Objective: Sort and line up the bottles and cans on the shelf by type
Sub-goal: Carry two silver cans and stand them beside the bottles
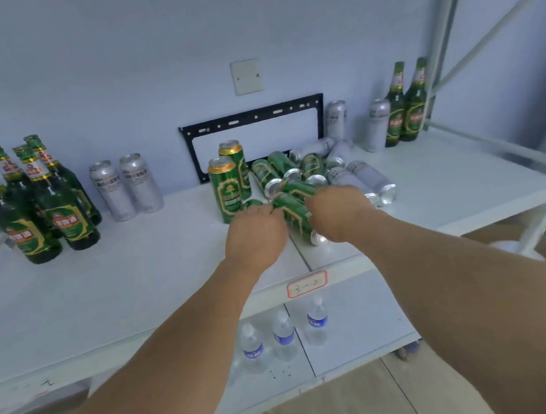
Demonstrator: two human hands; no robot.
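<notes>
Left hand: the left hand (255, 234) is reaching into the pile at mid-shelf, its fingers curling over a lying green can (252, 204) that is showing only partly beyond the knuckles.
Right hand: the right hand (336, 213) is curling around the far end of another lying green can (296, 216), whose silver top is pointing toward the camera between the two hands.
Pile: further green cans (272, 169) and silver cans (363, 177) are lying on their sides just behind the hands, touching one another.
Upright green cans: two standing green cans (227, 186) are sitting just left of the pile, one behind the other.
Upright silver cans: a pair of standing silver cans (126, 186) is sitting left of centre against the wall; two more silver cans (336, 121) are standing at the back right.
Bottles: four green bottles (34, 205) are standing grouped at the far left; two green bottles (407, 105) are standing at the far right.
Surface: all of these are resting on the white shelf (137, 271).
Lower level: three water bottles (283, 335) are standing on the shelf below.
</notes>
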